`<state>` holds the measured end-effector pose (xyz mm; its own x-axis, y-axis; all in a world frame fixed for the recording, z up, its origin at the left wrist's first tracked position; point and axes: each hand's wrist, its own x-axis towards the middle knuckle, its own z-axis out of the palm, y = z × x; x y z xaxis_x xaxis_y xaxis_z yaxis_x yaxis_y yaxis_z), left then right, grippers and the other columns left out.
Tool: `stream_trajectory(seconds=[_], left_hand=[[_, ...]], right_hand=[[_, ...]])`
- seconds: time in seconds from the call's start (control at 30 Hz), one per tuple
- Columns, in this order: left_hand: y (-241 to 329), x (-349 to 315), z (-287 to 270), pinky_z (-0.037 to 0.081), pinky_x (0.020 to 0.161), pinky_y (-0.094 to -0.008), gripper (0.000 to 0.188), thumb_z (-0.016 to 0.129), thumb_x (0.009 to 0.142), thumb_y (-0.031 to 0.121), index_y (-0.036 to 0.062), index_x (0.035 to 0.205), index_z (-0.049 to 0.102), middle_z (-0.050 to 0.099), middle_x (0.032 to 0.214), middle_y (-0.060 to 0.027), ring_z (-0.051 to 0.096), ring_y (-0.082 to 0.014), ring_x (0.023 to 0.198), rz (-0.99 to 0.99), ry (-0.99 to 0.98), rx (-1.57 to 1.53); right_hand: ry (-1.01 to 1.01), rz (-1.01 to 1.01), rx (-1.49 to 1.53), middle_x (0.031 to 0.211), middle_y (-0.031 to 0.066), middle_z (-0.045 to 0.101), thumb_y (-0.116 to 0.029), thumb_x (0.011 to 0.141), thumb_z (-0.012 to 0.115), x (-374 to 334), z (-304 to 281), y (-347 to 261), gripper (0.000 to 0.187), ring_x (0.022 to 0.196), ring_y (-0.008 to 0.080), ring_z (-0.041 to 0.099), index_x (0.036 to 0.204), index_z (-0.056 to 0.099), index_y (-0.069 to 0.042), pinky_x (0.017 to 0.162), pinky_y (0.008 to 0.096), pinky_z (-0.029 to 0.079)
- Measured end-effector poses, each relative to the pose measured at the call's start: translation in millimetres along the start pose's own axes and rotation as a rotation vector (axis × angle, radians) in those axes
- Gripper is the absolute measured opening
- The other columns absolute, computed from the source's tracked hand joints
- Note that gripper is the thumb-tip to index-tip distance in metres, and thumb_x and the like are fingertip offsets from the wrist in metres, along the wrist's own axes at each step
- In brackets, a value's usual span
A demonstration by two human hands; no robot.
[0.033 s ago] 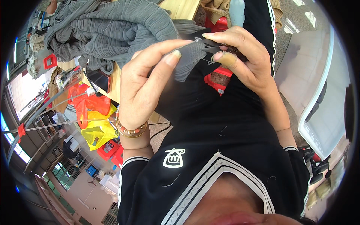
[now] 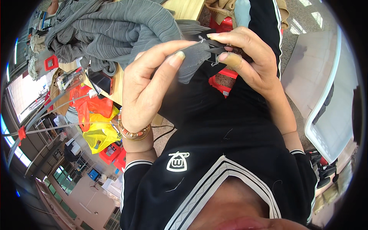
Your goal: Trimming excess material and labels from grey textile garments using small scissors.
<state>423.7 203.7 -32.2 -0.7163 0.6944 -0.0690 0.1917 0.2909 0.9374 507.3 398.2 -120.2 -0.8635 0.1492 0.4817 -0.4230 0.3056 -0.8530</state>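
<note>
My left hand (image 2: 147,82) pinches the edge of a grey ribbed knit piece (image 2: 193,61) between thumb and forefinger, above my lap. Loose yarn ends (image 2: 202,39) stick out at the piece's right edge. Close by on the right, my right hand (image 2: 255,57) is closed round small dark thread snips (image 2: 217,50), mostly hidden in the fingers. Their pointed blades reach the knit's edge beside the loose yarn. A tan wrap covers the tip of my right thumb. More of the grey knit garment (image 2: 119,34) lies heaped beyond my left hand.
The heap rests on a wooden table (image 2: 186,8), with a phone (image 2: 101,82) at its edge. Red and yellow plastic bags (image 2: 101,132) hang at the left. Red stools (image 2: 111,152) stand below them. To my right is a large whitish plastic bin (image 2: 331,115).
</note>
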Motion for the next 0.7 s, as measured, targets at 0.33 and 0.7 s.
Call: stream_trajectory(seconds=[0.33,0.7], left_hand=[[-1.2,0.1,-1.1,0.027,0.05,-0.0209,0.023,0.052,0.093,0.007,-0.0011,0.109,0.067,0.048,0.06,0.005,0.038,-0.0017,0.053,0.01,-0.014,-0.014],[1.1,-2.7,-6.1,0.026,0.051,-0.0191,0.023,0.053,0.094,0.008,-0.0008,0.111,0.066,0.048,0.064,0.0071,0.037,-0.0004,0.056,-0.098,-0.042,-0.075]], right_hand=[[-0.007,-0.025,0.0,0.08,0.0053,0.059,-0.011,0.078,0.076,3.0,0.7,-3.8,0.033,0.066,0.0136,0.055,0.109,0.068,-0.004,0.059,0.0249,0.045],[0.014,-0.026,0.06,0.083,0.0059,0.061,-0.009,0.08,0.074,6.2,8.6,-5.1,0.029,0.069,0.0134,0.058,0.108,0.068,-0.003,0.061,0.0246,0.046]])
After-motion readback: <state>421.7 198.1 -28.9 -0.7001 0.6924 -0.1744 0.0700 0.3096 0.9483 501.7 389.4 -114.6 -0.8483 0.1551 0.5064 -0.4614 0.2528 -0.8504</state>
